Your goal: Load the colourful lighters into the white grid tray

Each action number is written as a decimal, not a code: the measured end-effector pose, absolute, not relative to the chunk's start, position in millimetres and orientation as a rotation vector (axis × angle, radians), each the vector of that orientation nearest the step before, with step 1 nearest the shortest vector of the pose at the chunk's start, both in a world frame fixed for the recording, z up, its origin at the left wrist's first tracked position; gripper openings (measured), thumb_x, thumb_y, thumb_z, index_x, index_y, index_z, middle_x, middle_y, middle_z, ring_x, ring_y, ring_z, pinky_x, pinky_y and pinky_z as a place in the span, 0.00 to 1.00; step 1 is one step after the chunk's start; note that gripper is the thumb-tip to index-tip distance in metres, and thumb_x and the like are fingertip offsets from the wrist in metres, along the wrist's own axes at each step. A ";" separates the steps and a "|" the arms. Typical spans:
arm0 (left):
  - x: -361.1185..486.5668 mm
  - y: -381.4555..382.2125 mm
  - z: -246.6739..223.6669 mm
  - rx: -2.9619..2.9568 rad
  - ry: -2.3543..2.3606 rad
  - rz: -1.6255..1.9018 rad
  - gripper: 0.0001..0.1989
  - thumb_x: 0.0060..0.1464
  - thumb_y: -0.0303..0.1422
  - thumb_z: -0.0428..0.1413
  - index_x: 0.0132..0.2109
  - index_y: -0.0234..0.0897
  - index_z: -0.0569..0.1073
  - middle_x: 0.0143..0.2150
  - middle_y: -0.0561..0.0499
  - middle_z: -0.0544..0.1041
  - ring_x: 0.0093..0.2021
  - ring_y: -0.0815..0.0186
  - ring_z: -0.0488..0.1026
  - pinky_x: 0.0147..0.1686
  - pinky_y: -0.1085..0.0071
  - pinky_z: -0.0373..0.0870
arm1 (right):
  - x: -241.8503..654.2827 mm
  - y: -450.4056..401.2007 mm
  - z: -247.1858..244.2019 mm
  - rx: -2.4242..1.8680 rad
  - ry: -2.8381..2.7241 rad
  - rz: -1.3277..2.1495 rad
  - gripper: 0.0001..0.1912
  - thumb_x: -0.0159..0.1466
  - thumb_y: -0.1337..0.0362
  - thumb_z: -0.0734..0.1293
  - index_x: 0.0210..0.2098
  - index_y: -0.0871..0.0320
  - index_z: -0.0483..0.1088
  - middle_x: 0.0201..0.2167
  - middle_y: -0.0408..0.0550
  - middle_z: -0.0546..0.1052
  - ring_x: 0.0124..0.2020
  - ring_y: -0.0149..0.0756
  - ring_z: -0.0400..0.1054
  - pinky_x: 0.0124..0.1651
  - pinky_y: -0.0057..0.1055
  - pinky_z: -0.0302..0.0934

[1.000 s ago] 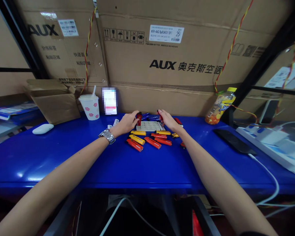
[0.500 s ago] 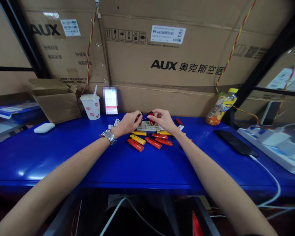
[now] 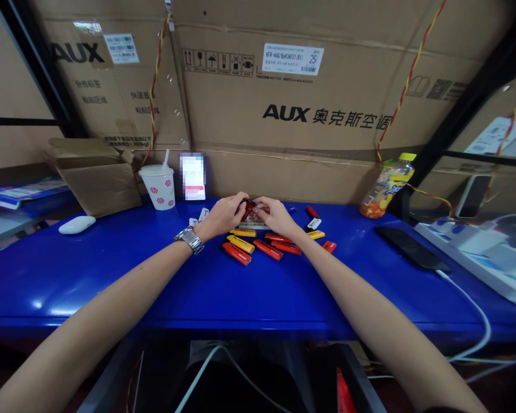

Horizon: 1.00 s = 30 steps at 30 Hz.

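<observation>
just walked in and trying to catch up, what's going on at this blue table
A person sits with both hands together over a pale, divided tray. The left hand grips a small red piece, and the right hand is right beside it; whether that one holds anything is hidden. Nearer the person, orange-red pieces and yellow pieces lie loose on the blue table. A patterned cup stands off to the left.

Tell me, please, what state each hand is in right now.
Left hand: closed on a small red item.
Right hand: curled close to that item; whether it holds anything cannot be told.
</observation>
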State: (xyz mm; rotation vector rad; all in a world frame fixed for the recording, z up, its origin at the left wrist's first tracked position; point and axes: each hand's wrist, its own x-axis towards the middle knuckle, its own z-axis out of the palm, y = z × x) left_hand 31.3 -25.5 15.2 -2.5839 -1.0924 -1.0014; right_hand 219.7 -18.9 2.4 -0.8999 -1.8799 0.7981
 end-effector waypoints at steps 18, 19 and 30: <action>28.8 -25.5 14.9 -2.632 -1.109 -0.898 0.16 0.60 0.28 0.43 0.53 0.33 0.67 0.41 0.41 0.78 0.36 0.62 0.74 0.37 0.65 0.66 | 284.4 -11.3 22.0 -1.849 -1.710 -0.062 0.16 0.60 0.63 0.63 0.47 0.59 0.69 0.47 0.59 0.75 0.51 0.51 0.67 0.52 0.49 0.60; 28.8 -25.7 14.9 -2.628 -1.118 -0.891 0.16 0.60 0.28 0.43 0.53 0.33 0.67 0.41 0.41 0.78 0.36 0.62 0.74 0.37 0.65 0.66 | 295.0 -11.3 20.8 -2.041 -1.644 -0.116 0.18 0.61 0.61 0.63 0.49 0.61 0.69 0.50 0.63 0.72 0.56 0.56 0.63 0.53 0.54 0.57; 29.6 -27.1 15.0 -2.602 -1.173 -0.871 0.14 0.60 0.28 0.44 0.50 0.33 0.68 0.40 0.41 0.79 0.35 0.62 0.74 0.34 0.66 0.65 | 325.9 -4.3 10.4 -2.453 -1.534 0.010 0.21 0.64 0.59 0.61 0.54 0.62 0.68 0.55 0.66 0.69 0.60 0.57 0.58 0.55 0.52 0.55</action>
